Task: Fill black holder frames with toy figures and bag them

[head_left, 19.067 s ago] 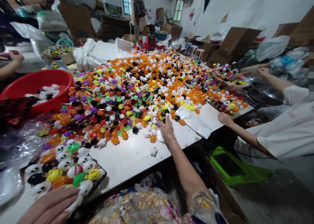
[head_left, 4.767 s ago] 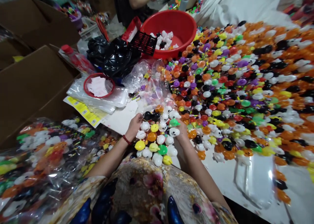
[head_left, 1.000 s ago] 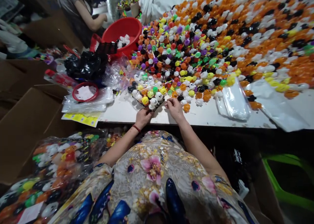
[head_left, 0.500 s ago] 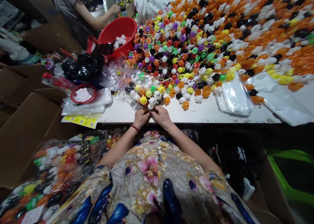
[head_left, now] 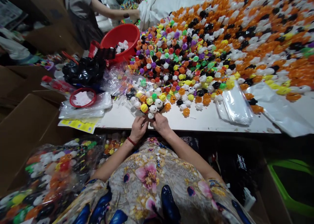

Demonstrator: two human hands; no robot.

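A clear plastic bag (head_left: 140, 94) filled with small round toy heads in white, yellow, green and black lies at the table's near edge. My right hand (head_left: 161, 123) has its fingers closed at the bag's near end, beside a small white toy head (head_left: 150, 115). Just left of that end is my left hand (head_left: 139, 128), its fingers curled together near the table edge. Whatever is between the left fingers is too small to make out. A narrow gap separates the two hands.
Loose colourful toy heads (head_left: 230, 41) cover the table's far and right parts. Clear bags (head_left: 236, 103) lie at right. At left are a small red basket (head_left: 83, 97), a black plastic bag (head_left: 83, 70) and a large red basin (head_left: 120, 34). Another person's arm (head_left: 113, 12) reaches beyond.
My hands were together at the bag's near end; the left has drawn away, left and toward me. The other person's arm has stretched farther right. The view has shifted slightly.
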